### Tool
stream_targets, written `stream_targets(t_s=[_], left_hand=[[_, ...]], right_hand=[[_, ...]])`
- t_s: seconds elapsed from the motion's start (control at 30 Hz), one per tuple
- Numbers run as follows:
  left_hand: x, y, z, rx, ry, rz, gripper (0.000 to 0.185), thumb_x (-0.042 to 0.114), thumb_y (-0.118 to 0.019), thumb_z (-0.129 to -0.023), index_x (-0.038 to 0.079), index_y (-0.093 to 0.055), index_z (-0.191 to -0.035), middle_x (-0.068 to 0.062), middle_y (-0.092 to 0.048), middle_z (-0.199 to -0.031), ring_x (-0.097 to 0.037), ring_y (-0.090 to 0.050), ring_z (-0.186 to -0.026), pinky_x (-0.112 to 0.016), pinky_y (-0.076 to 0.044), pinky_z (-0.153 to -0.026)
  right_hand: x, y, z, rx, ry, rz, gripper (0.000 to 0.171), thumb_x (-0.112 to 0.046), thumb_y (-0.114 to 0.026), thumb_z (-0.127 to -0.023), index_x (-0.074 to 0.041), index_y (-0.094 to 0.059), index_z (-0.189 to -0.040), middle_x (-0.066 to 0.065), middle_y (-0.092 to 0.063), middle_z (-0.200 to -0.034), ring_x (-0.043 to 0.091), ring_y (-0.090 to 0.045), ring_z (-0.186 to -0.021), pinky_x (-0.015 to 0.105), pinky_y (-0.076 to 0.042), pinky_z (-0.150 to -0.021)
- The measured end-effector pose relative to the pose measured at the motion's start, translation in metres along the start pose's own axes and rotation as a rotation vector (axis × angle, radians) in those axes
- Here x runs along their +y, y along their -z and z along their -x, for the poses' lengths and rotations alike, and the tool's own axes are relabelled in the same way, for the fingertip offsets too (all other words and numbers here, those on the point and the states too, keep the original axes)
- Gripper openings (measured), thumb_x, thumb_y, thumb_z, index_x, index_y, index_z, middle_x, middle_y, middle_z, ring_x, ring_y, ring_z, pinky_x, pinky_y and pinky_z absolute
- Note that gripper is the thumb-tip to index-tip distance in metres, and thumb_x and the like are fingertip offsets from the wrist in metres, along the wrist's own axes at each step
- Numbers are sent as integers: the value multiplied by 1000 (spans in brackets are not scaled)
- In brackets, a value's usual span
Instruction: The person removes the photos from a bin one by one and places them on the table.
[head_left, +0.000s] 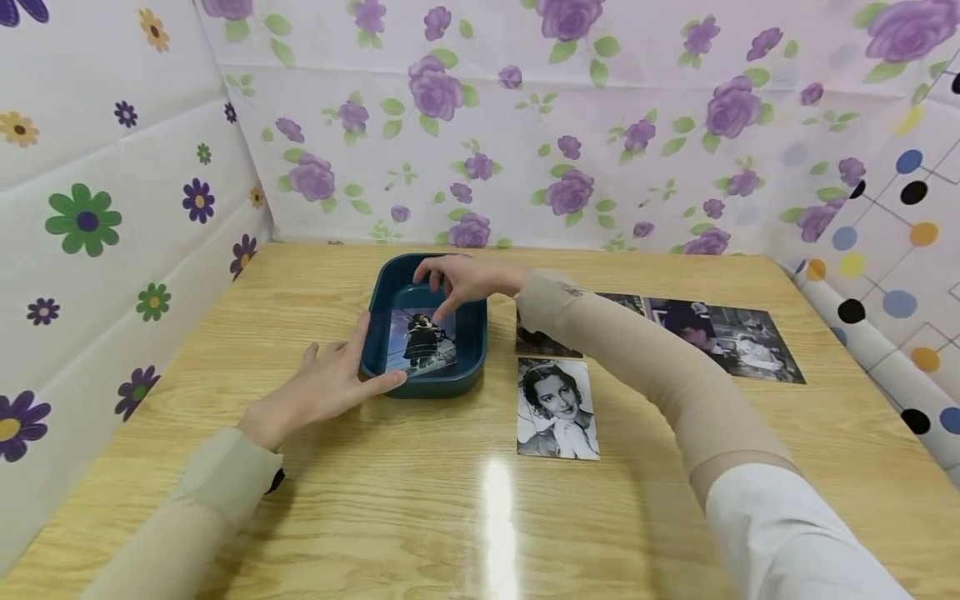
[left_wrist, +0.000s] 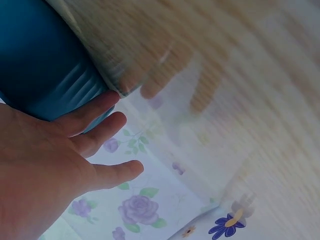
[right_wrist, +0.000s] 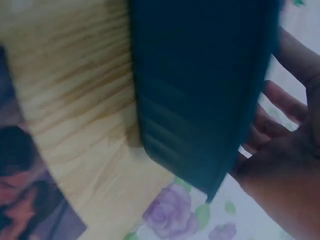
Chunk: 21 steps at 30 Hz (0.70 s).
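Note:
A dark blue tray [head_left: 450, 385] stands on the table, with a photo [head_left: 420, 346] of a dark-clothed figure lying inside it. Over the tray's far right part reaches my right hand [head_left: 468, 279], its thumb and bent fingers apart and nothing between them; the thumb overlaps the photo's top edge in the head view. Along the tray's left side, my left hand [head_left: 322, 387] has its fingers spread and fairly straight, thumb by the front rim. The left wrist view shows the left fingers [left_wrist: 95, 132] against the tray's outer wall [left_wrist: 60, 65].
A black-and-white portrait photo [head_left: 558, 408] lies right of the tray. Several more photos, including a grey one [head_left: 757, 346], lie behind it to the right, partly covered by my right forearm. Flowered cloth [head_left: 510, 150] stands behind the wooden table [head_left: 420, 500].

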<state>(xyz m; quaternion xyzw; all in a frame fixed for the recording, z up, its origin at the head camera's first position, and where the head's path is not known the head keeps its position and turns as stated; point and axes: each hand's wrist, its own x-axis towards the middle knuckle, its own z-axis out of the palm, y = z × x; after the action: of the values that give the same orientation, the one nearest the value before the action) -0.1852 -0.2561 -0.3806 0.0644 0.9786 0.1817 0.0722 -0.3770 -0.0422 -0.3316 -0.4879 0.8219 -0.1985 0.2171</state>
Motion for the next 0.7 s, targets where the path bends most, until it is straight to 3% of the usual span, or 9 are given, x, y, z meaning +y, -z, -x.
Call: stream_targets(t_s=[0.1,0.27,0.5,0.7], left_hand=[[0,-1,0,2,-2,3,110,81,-39,-84,19,19,-153,-21,-49,-144,-45,-34,-140,-75,-2,-108],[-1,0,0,6,0,9,110,81,-40,-83,20,18,-154,-20,-52,-142,-44,-34,-140,-73,-3,-109],[-1,1,0,-2,11,22,110,82,-40,-82,21,18,-154,-21,-47,-146,-43,-32,-141,-72,-1,-110],[-1,2,1,-5,16,25,111,82,-40,-82,21,18,-154,-21,-49,-144,-44,-32,-141,-72,-1,-110]], right_hand=[[0,-5,-17,-106,-44,64,77,-26,-80,-80,-10,-39,-144,18,-50,-125,23,-54,-85,31,-46,-77],[5,-8,-31,-204,-111,193,80,-32,-83,-75,-14,-42,-141,13,-50,-119,20,-47,-91,31,-41,-81],[7,-6,-34,-252,-183,303,76,-35,-85,-72,-17,-45,-134,10,-51,-128,23,-50,-112,38,-46,-96],[8,-8,-38,-258,-184,332,74,-40,-86,-70,-17,-47,-128,8,-52,-121,22,-50,-104,36,-45,-91]])
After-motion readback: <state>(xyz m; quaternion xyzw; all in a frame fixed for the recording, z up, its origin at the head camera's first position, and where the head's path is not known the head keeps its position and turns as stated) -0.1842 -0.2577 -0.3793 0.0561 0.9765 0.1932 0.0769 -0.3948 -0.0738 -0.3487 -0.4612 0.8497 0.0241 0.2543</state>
